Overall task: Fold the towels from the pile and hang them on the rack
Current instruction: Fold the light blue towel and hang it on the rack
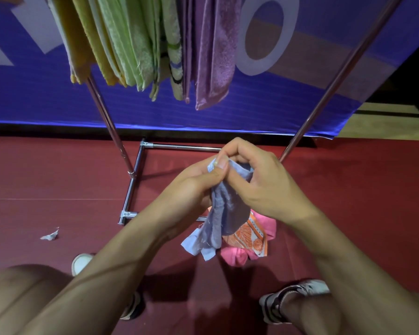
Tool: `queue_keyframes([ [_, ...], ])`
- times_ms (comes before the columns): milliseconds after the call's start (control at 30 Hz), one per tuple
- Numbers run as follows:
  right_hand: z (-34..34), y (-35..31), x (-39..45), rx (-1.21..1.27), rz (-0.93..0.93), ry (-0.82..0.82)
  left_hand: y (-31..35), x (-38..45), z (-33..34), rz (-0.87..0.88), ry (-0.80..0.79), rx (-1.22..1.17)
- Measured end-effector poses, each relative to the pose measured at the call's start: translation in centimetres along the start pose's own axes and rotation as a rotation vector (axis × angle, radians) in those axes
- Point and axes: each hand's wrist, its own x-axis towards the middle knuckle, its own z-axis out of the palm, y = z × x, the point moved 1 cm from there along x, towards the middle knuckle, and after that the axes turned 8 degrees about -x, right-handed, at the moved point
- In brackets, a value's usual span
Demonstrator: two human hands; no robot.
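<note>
A light blue towel (219, 221) hangs bunched from both my hands above the red floor. My left hand (194, 187) pinches its top corner between thumb and fingers. My right hand (259, 180) grips the same top edge from the right, fingers curled round the cloth. Below the towel lies the pile: an orange patterned cloth (249, 238) on a pink one (237, 257). The metal rack (136, 175) stands behind, with yellow (82, 37), green (128, 44), striped (176, 56) and purple (215, 56) towels hanging from its top.
A blue banner (300, 97) runs behind the rack. The rack's slanted right pole (336, 78) passes close to my right hand. A scrap of paper (50, 236) lies on the floor at the left. My shoes (290, 298) stand near the pile.
</note>
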Motion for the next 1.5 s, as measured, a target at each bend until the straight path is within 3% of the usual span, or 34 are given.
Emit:
queue_keyframes([
  [333, 0.5, -0.3, 0.0, -0.108, 0.051, 0.161, -0.1, 0.2, 0.2, 0.013, 0.065, 0.024],
  [433, 0.2, 0.0, 0.0, -0.155, 0.061, 0.161, 0.1, 0.1, -0.3, 0.018, 0.083, 0.17],
  [567, -1.3, 1.1, 0.2, -0.227, 0.062, -0.073, 1.5, -0.5, -1.3, 0.278, 0.149, 1.032],
  [667, -2.6, 2.3, -0.3, -0.33, 0.053, -0.268, 2.2, -1.1, -2.8, 0.374, 0.292, 1.073],
  [800, -3.8, 1.7, -1.7, -0.546, -0.033, -0.359, 4.6, -2.8, -3.5, 0.478, 0.383, 1.076],
  [1033, -10.3, -5.9, -1.4, -0.744, -0.153, -0.096, 12.3, -6.2, -0.5, 0.661, 0.273, 1.228],
  [1233, -15.6, -12.7, -1.5, -1.0, -0.11, -0.033, 17.4, -8.4, 2.1, 0.647, 0.184, 1.429],
  [1500, -17.7, -17.1, -3.2, -1.15, -0.147, 0.014, 20.3, -10.8, 5.3, 0.755, 0.26, 1.644],
])
